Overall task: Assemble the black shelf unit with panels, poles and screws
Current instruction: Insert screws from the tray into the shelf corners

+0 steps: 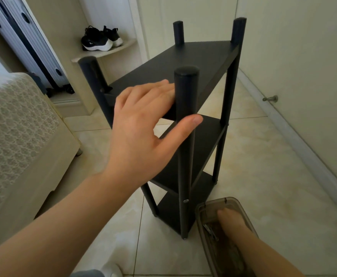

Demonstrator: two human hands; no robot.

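Head view: inventory of items.

1. Shelf (201,140): black, upright on the tiled floor (263,156), centre of view. Flat panels are stacked one above another between four round poles. All four pole ends stand up above the top panel (173,64).
2. Near pole (185,92): closest corner of the shelf. A silver screw (185,201) shows low on its side, at a lower panel.
3. Left hand (141,132): spread wide at the near pole. Its fingers (159,90) lie straight over the top panel behind the pole, and the thumb (185,122) is stretched across the front. The pole sits in the gap between them, with nothing clasped.
4. Box (209,206): brown, see-through plastic, on the floor just beside the shelf's near foot, lower right.
5. Right hand (235,224): reaching down inside the box and seen dimly through the plastic. Whether its fingers hold anything cannot be told. A small metal piece lies beside it in the box.
6. Bed (13,126): left edge, with a pale patterned cover.
7. Shoes (101,40): black and white pair on a corner ledge (123,48) behind the shelf.
8. Suitcase (23,41): grey, top left.
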